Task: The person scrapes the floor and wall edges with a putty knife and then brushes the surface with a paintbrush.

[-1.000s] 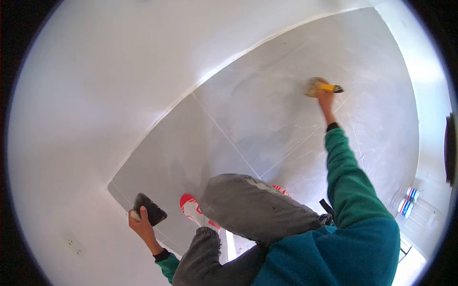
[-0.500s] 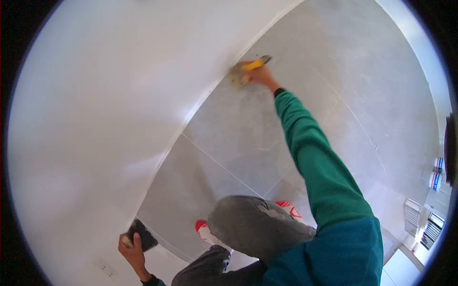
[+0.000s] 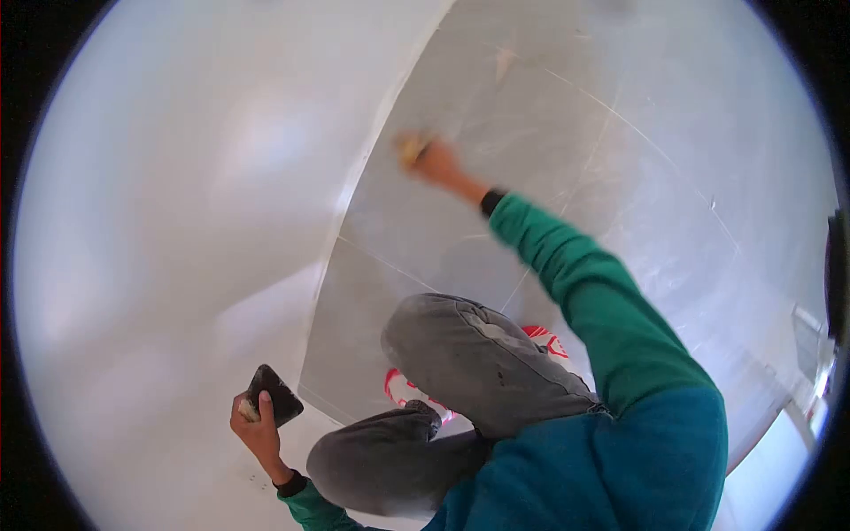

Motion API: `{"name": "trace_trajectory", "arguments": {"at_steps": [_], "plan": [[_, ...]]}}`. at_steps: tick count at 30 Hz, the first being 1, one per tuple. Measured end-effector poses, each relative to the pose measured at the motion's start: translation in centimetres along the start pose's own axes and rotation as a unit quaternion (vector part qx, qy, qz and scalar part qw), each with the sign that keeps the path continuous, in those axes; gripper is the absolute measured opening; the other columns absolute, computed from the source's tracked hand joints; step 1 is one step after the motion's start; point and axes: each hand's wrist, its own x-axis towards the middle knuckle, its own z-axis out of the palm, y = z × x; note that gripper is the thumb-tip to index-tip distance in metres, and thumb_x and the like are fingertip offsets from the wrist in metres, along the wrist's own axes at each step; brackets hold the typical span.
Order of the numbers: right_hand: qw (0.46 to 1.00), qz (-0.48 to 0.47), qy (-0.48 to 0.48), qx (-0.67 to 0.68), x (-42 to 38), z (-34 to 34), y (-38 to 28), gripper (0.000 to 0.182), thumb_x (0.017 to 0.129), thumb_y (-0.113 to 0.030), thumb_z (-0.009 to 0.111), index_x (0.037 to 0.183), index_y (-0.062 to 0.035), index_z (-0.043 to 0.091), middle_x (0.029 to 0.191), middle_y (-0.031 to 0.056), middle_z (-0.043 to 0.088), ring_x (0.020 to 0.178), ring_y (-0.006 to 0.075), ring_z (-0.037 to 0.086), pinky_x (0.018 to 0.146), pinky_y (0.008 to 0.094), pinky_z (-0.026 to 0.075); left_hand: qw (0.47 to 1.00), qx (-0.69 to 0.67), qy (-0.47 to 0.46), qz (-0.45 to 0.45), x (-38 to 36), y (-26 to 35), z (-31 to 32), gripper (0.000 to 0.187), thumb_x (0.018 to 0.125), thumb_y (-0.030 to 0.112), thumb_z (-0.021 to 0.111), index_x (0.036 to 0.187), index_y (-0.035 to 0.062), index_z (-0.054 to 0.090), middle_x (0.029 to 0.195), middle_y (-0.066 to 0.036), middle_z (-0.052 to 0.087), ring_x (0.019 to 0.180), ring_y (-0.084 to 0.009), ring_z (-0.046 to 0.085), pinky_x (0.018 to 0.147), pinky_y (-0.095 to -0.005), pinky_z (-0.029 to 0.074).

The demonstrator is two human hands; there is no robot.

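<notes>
My left hand (image 3: 257,427), at the lower left, grips a flat black rectangular tool (image 3: 275,396) with a pale part under the fingers. My right hand (image 3: 438,165) is stretched out over the grey tiled floor near the foot of the white wall. Its fingers are closed round a yellowish tool (image 3: 411,149), which is smeared by motion, so its shape and whether it touches the floor cannot be made out.
The white wall (image 3: 195,195) fills the left side and meets the grey tiled floor (image 3: 549,115) along a slanting edge. My bent knees (image 3: 443,345) and red-and-white shoes (image 3: 544,340) are below. A dark object (image 3: 836,274) stands at the right edge.
My right hand and the yellow tool have moved left and slightly down in view. The black tool in my left hand is higher and further right. The view has turned and shifted.
</notes>
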Motion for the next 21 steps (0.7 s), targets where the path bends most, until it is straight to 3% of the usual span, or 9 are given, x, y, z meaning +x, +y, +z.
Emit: {"name": "trace_trajectory", "arguments": {"at_steps": [1,2,4,9,10,13,16,18,21], "plan": [[0.995,-0.030,-0.074,0.058,-4.5,4.8,-1.8,0.026,0.078,-0.026,0.054,0.100,-0.0115,0.059,0.082,0.0111,0.063,0.079,0.0291,0.059,0.073,0.0401,0.046,1.000,0.002,-0.004,0.017,0.4,0.9,-0.1,0.025,0.081,0.021,0.067,0.082,-0.0024,0.057,0.068,-0.003,0.054,0.064,-0.0127,0.046,0.062,-0.0281,0.041],[0.924,0.166,-0.272,0.212,-5.6,2.2,-7.9,0.024,0.080,-0.029,0.053,0.097,-0.0136,0.061,0.086,0.0104,0.064,0.081,0.0302,0.059,0.078,0.0423,0.044,0.998,0.031,-0.004,0.056,1.5,1.4,0.4,0.025,0.080,0.021,0.067,0.083,-0.0025,0.057,0.069,-0.004,0.055,0.064,-0.0135,0.047,0.063,-0.0285,0.042],[0.882,0.221,-0.358,0.213,-6.6,1.3,-10.9,0.019,0.079,-0.027,0.058,0.088,-0.0116,0.064,0.085,0.0096,0.066,0.076,0.0280,0.062,0.074,0.0412,0.047,0.994,0.014,-0.014,0.106,3.5,2.0,2.7,0.026,0.080,0.021,0.067,0.084,-0.0028,0.057,0.070,-0.006,0.057,0.062,-0.0152,0.048,0.062,-0.0297,0.043],[0.960,0.249,-0.034,0.126,-8.0,-13.0,5.0,0.033,0.071,-0.025,0.070,0.102,-0.0129,0.065,0.092,0.0080,0.067,0.076,0.0198,0.064,0.073,0.0327,0.050,0.991,-0.074,-0.096,0.061,6.7,-1.9,8.2,0.024,0.080,0.019,0.066,0.080,-0.0021,0.055,0.068,-0.004,0.054,0.063,-0.0132,0.046,0.060,-0.0292,0.041],[0.978,0.196,-0.034,-0.065,-6.9,-18.1,7.3,0.034,0.072,-0.026,0.068,0.103,-0.0133,0.064,0.093,0.0074,0.067,0.079,0.0203,0.064,0.071,0.0343,0.051,0.989,-0.099,-0.101,0.038,7.3,-2.6,9.9,0.024,0.080,0.019,0.066,0.079,-0.0019,0.054,0.068,-0.003,0.053,0.063,-0.0131,0.045,0.060,-0.0292,0.041],[0.886,0.303,0.038,-0.348,-5.1,-28.8,8.8,0.053,0.075,-0.035,0.060,0.123,-0.0161,0.050,0.088,0.0106,0.066,0.077,0.0345,0.062,0.067,0.0441,0.050,0.973,-0.144,-0.170,0.059,9.9,-4.5,16.3,0.020,0.078,0.016,0.066,0.079,-0.0007,0.053,0.069,-0.004,0.052,0.065,-0.0138,0.046,0.061,-0.0291,0.041],[0.944,0.307,-0.017,-0.116,-8.4,-28.2,10.0,0.056,0.078,-0.042,0.061,0.126,-0.0163,0.048,0.116,0.0096,0.057,0.107,0.0224,0.053,0.085,0.0379,0.045,0.923,-0.290,-0.252,0.034,13.6,-0.1,24.2,0.021,0.076,0.015,0.066,0.079,-0.0011,0.052,0.072,-0.006,0.052,0.067,-0.0160,0.046,0.063,-0.0293,0.041],[0.959,0.256,-0.074,0.094,-12.7,-21.4,5.3,0.057,0.082,-0.032,0.065,0.129,-0.0077,0.043,0.121,0.0088,0.054,0.111,0.0216,0.051,0.093,0.0384,0.041,0.903,-0.268,-0.268,0.201,15.9,4.1,27.9,0.022,0.077,0.017,0.068,0.078,0.0000,0.053,0.066,-0.003,0.050,0.063,-0.0138,0.045,0.059,-0.0305,0.041],[0.881,0.289,-0.331,0.174,-17.4,-14.3,-1.5,0.049,0.078,-0.031,0.070,0.118,-0.0068,0.053,0.112,0.0097,0.059,0.105,0.0226,0.056,0.093,0.0379,0.042,0.881,-0.258,-0.272,0.289,17.7,11.6,30.4,0.022,0.075,0.016,0.069,0.076,0.0001,0.054,0.066,-0.004,0.051,0.061,-0.0152,0.046,0.058,-0.0310,0.041]]}}
